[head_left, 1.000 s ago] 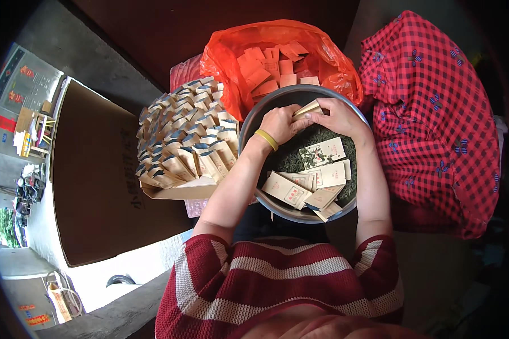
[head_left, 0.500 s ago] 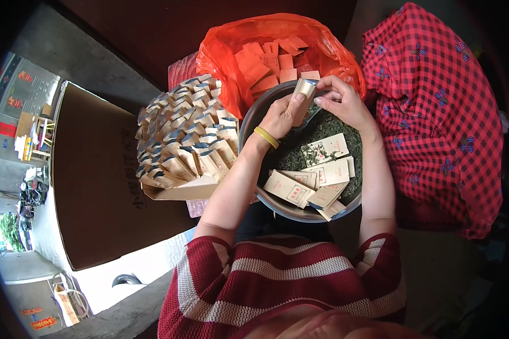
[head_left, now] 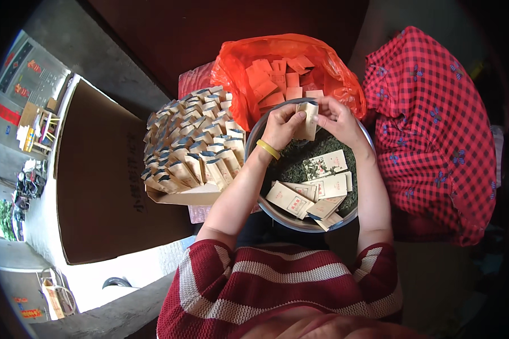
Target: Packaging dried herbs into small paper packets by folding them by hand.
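Observation:
A small cream paper packet (head_left: 307, 125) stands upright over the far part of a round metal basin (head_left: 271, 217). My left hand (head_left: 281, 127) is closed around its left side, thumb across the front. At the packet's right edge, my right hand (head_left: 341, 123) pinches with thumb and fingers. Dark green dried leaves (head_left: 291, 157), resembling tea, lie in the basin. Several flat cream packets (head_left: 288, 198) rest on them near the front rim, and one packet (head_left: 326, 163) has loose leaves scattered over it.
Left of the basin, a cardboard box (head_left: 181, 198) holds many packed cream packets (head_left: 195, 144) with dark blue tops. Behind the basin, a red plastic bag (head_left: 226, 68) contains orange-red packets (head_left: 260, 82). A red-and-black checked cloth bundle (head_left: 430, 141) bulges at the right.
My right hand has closed in on the packet, its thumb now at the packet's edge. The packet has turned more upright with its front facing me. The whole view has shifted slightly.

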{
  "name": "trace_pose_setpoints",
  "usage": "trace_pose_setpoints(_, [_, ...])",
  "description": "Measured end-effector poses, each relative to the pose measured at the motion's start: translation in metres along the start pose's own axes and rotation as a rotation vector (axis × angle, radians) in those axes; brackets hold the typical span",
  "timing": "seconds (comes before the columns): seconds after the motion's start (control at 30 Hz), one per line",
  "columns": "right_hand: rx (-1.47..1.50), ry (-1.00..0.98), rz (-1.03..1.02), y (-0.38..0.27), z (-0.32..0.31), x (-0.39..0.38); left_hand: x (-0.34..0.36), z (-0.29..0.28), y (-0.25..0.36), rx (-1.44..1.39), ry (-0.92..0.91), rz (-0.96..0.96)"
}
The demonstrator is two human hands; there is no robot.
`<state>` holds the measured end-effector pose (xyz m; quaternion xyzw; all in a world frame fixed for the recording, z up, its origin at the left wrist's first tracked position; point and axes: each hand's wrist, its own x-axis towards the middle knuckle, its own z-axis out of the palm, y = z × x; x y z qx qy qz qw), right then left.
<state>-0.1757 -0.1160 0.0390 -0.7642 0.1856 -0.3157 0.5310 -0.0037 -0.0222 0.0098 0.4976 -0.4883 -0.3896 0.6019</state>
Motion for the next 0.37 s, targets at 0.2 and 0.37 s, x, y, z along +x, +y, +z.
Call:
trace_pose_setpoints(0.2, [-0.244,-0.045,0.026,-0.003,-0.004,0.000,-0.001,0.003,0.000,0.110,0.061,0.099])
trace_pose_setpoints(0.37, [-0.012,-0.116,0.065,0.013,-0.004,-0.003,0.000,0.000,-0.005,0.149,0.070,0.046])
